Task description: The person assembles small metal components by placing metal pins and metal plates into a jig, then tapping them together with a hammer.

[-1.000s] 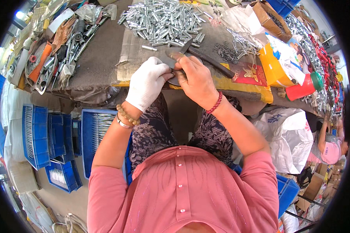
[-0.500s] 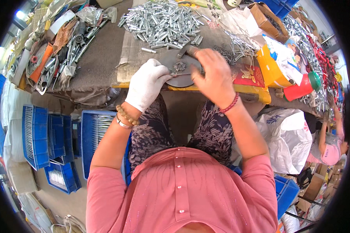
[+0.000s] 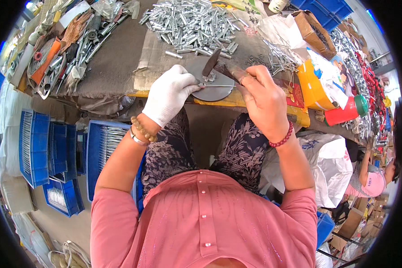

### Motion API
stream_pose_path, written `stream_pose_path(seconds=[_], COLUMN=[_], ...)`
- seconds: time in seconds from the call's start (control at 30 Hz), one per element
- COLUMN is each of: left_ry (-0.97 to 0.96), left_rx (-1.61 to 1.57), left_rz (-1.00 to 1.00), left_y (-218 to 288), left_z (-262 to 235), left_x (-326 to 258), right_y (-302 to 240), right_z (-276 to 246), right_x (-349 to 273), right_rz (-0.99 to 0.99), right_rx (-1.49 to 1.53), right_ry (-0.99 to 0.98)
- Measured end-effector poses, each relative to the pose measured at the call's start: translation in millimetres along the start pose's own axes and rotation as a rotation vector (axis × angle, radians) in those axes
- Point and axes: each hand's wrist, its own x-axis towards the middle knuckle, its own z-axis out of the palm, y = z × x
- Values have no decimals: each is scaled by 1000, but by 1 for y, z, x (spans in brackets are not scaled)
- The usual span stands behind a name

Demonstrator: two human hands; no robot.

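Dark characters stand on a pale yellow-green sheet (image 3: 242, 5) on the table (image 3: 111, 58), well beyond the right fingers (image 3: 251, 81); gold print, too small to make out, marks a red packet (image 3: 295, 94) to their right; blue print, blurred, shows on a white sack (image 3: 330, 167), nearer the body than the fingers; tiny dark lettering sits on a co-worker's pink cap (image 3: 374, 184), far right of them.

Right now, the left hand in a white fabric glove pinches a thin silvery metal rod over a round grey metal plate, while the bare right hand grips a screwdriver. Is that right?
Not quite: the head view shows the bare right hand gripping a dark-headed hammer, not a screwdriver. The white-gloved left hand does pinch the thin silvery rod over the round grey plate.
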Motion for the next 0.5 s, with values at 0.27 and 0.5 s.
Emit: stream_pose_path(seconds=[0.27, 0.5], left_ry=[-12, 7], left_rx=[-7, -30], left_rz=[-28, -18], left_y=[2, -3], left_z=[2, 3], left_x=[0, -2], right_y=[-2, -3], right_z=[7, 25], right_x=[-12, -26], right_rz=[-25, 63], right_rx=[-79, 103], right_ry=[-47, 88])
